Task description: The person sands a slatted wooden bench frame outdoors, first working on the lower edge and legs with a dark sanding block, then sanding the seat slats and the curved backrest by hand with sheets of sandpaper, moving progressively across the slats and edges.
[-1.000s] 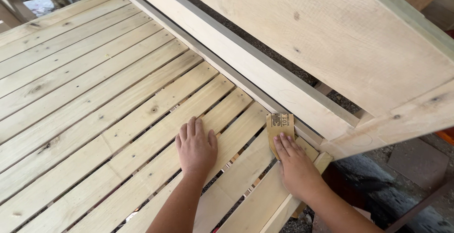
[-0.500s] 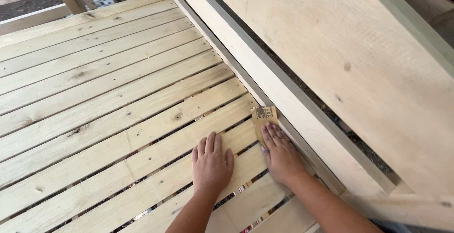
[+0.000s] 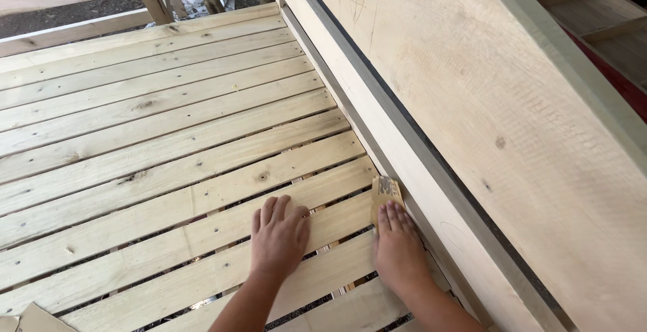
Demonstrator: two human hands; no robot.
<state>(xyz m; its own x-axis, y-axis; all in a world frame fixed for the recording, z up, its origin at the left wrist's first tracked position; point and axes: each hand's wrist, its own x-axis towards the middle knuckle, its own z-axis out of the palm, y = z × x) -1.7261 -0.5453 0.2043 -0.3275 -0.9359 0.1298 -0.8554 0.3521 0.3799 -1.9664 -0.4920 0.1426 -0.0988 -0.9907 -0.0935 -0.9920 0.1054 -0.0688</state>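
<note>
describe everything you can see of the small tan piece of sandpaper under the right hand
The small tan rectangular piece of sandpaper looks like thin, stiff paper, its upper face tan with a greyish printed patch near the far end. It lies flat on a pale wooden slat of the slatted platform, right beside the long pale side board that rises along the platform's edge. The right hand presses its fingertips on the near end, covering that part. The left hand rests flat on the slats, apart from it.

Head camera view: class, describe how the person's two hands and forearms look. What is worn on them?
Both the left hand and the right hand are bare: no gloves, rings or watch visible. The forearms are bare too, with no sleeves in view. Fingernails are short.
</note>
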